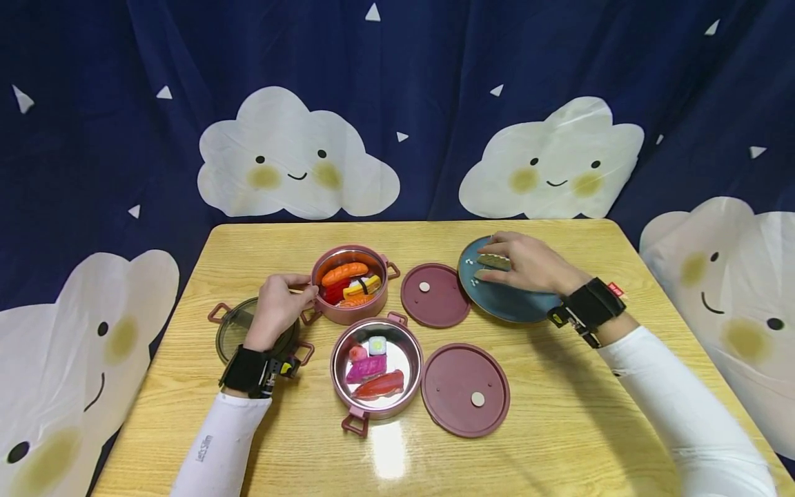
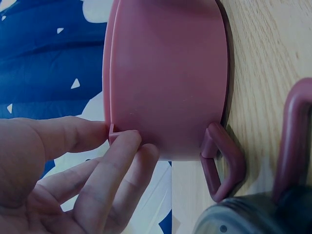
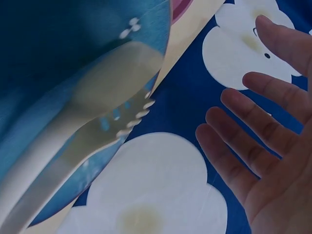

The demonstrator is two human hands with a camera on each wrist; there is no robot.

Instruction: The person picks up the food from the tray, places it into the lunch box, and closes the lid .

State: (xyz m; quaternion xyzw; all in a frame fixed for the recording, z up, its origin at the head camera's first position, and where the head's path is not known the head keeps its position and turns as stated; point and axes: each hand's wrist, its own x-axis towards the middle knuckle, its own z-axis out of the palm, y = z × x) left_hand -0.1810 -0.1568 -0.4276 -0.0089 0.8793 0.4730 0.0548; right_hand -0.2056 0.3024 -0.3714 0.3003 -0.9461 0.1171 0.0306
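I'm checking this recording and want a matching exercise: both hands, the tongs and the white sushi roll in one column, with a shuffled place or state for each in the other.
1. Left hand
2. Right hand
3. Tongs
4. White sushi roll

A. Lying on the blue plate
B. Inside the near pink pot
C. Fingers apart, holding nothing
D. Pinching the edge of the far pink pot

Pairs: 1-D, 2-C, 3-A, 4-B

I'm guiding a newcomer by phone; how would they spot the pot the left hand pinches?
On the wooden table, left of the blue plate, sits an open pink pot. The left hand pinches its rim. Unlike the nearer open pot, it holds an orange sausage-shaped piece.
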